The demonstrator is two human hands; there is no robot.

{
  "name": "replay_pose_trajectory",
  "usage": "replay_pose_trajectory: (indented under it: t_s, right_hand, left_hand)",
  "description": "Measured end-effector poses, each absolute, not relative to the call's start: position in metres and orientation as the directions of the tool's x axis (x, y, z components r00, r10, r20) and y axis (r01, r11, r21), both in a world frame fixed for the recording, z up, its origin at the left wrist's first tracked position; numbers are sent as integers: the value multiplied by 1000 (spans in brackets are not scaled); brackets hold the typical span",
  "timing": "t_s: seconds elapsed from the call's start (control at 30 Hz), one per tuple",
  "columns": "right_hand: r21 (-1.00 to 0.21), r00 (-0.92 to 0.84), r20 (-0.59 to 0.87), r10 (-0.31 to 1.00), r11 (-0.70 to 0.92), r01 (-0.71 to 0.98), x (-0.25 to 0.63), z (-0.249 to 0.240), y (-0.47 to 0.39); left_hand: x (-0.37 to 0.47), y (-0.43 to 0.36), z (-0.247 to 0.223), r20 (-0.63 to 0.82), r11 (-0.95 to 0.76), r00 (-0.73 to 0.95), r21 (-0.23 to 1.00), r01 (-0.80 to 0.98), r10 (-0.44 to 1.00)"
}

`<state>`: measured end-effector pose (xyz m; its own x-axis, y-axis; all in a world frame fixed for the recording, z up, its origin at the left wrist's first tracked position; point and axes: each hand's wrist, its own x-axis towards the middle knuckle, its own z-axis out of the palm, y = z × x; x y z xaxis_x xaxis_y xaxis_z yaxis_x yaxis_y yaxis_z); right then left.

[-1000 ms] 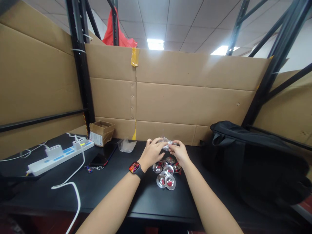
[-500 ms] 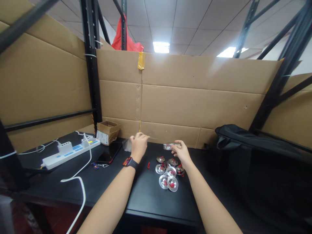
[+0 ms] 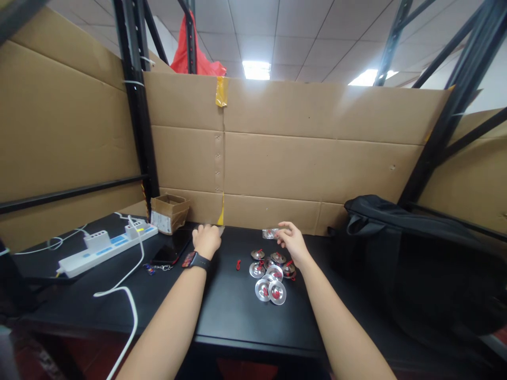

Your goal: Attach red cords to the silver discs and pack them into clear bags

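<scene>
Your right hand [image 3: 292,241] pinches a clear packet [image 3: 270,233] above and beyond the red-corded finger cymbals [image 3: 274,273] piled nearer you, while your left hand [image 3: 207,240], its grip impossible to tell, partly hides a clear plastic bag [image 3: 222,230].

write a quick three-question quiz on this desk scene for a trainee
1. Which hand holds the small clear plastic packet?
2. True or false: the big black fabric bag is to the right of the round silver metal discs.
3. Left to right, what lies between the left hand and the discs?
A) white plastic power strip
B) small red cord
C) open brown cardboard box

Key: 1. right hand; 2. true; 3. B
</scene>
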<state>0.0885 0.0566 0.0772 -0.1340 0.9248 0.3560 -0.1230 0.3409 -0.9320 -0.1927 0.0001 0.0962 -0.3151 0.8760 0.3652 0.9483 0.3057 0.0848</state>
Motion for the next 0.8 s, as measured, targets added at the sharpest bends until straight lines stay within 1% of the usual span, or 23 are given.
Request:
replay_pose_trajectory:
  t_s: [0.1, 0.17, 0.27, 0.33, 0.37, 0.43, 0.47, 0.5, 0.57, 0.63, 0.73, 0.8]
  right_hand:
    - [-934, -137, 351, 926, 337, -115, 90, 78, 57]
    - [-934, -138, 353, 925, 342, -98, 94, 78, 59]
    - [-916, -113, 399, 910, 402, 2, 104, 75, 67]
    - [-867, -92, 456, 885, 465, 179, 113, 69, 75]
    - [-815, -100, 482, 871, 487, 313, 116, 66, 81]
    - [-650, -168, 497, 851, 493, 578, 120, 60, 92]
    - [-568, -210, 479, 852, 484, 666, 120, 57, 98]
    - [-511, -245, 457, 855, 478, 714, 119, 55, 104]
    - [-456, -296, 411, 862, 476, 752, 113, 54, 116]
    - [-400, -356, 350, 866, 482, 779, 103, 56, 128]
    - [-358, -408, 309, 859, 502, 787, 89, 59, 142]
    - [-358, -411, 302, 860, 502, 787, 83, 61, 149]
  left_hand:
    - [-180, 3, 95, 278, 324, -353, 147, 935, 893]
    - [-175, 6, 94, 242, 331, -362, 161, 930, 900]
    - [-174, 7, 93, 211, 337, -367, 162, 927, 906]
    - [-175, 6, 93, 202, 341, -369, 159, 927, 907]
    - [-175, 5, 94, 209, 341, -368, 156, 927, 906]
    - [-173, 2, 96, 255, 338, -366, 147, 929, 895]
    - [-171, 1, 96, 293, 335, -362, 140, 932, 885]
    - [-169, 1, 96, 334, 329, -354, 132, 935, 874]
    - [-166, 2, 95, 402, 302, -323, 117, 946, 857]
    - [-164, 5, 92, 433, 263, -285, 112, 958, 855]
    - [-163, 10, 89, 445, 222, -268, 154, 963, 854]
    - [-163, 11, 90, 445, 193, -261, 193, 962, 857]
